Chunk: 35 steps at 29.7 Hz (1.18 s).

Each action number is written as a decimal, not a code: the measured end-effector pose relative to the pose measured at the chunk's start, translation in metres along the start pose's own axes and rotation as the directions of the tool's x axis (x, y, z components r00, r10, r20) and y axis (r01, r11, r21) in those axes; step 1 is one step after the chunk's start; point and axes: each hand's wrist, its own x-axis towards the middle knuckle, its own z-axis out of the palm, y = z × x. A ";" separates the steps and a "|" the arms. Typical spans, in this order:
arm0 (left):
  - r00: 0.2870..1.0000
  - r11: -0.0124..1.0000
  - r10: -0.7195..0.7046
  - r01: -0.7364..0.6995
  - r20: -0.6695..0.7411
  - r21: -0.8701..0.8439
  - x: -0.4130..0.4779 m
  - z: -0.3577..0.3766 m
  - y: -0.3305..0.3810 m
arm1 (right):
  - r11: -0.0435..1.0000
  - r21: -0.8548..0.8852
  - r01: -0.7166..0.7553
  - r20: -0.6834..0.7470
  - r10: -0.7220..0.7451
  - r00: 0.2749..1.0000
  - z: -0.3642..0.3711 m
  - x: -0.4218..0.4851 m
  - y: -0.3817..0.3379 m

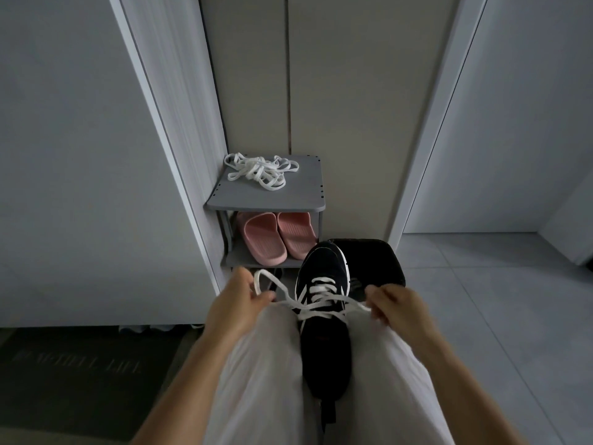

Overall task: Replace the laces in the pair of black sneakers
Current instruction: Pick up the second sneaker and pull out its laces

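By the shoe rack (266,197), my left hand (237,303) and right hand (394,303) pinch the lace ends (284,302); this sneaker (324,342) looks nearly laced, spare laces (260,170) wait.

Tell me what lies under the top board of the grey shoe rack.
A pair of pink slippers stands side by side on the lower board. The black sneaker covers one slipper's corner. Below that board, the left hand hides most of the space.
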 end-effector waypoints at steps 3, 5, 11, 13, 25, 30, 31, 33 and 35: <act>0.992 0.992 0.124 -0.124 0.013 0.001 -0.018 0.018 0.006 | 0.961 -0.270 0.055 0.174 -0.008 0.985 0.017 -0.008 0.003; 0.979 0.978 0.178 -0.166 0.095 -0.128 -0.024 0.028 0.013 | 0.920 -0.391 0.030 0.099 0.009 0.995 0.023 -0.006 0.003; 0.994 0.952 0.054 -0.022 0.100 -0.304 -0.019 0.045 0.029 | 0.925 -0.375 -0.062 -0.007 0.064 0.998 0.035 -0.002 -0.006; 0.991 0.927 0.008 0.044 0.137 -0.372 -0.017 0.048 0.031 | 0.930 -0.360 -0.069 -0.012 0.069 0.998 0.035 -0.001 -0.007; 0.991 0.748 -0.009 0.097 0.136 -0.656 -0.022 0.039 0.032 | 0.972 -0.234 -0.027 0.089 0.049 0.995 0.032 0.000 -0.006; 0.978 0.537 -0.192 0.032 -0.085 -0.843 -0.003 -0.014 0.020 | 0.999 0.033 -0.002 -0.317 0.012 0.948 0.000 0.012 0.001; 0.970 0.556 -0.203 0.001 -0.135 -0.831 0.002 -0.028 0.015 | 0.993 0.119 0.012 -0.416 0.039 0.908 -0.011 0.016 0.003; 0.967 0.644 -0.186 -0.013 -0.173 -0.765 0.007 -0.040 0.006 | 0.979 0.203 0.021 -0.500 0.085 0.862 -0.025 0.020 0.003; 0.977 0.753 -0.180 0.064 -0.113 -0.655 0.008 -0.029 0.000 | 0.971 0.241 0.010 -0.390 0.087 0.917 -0.022 0.019 0.000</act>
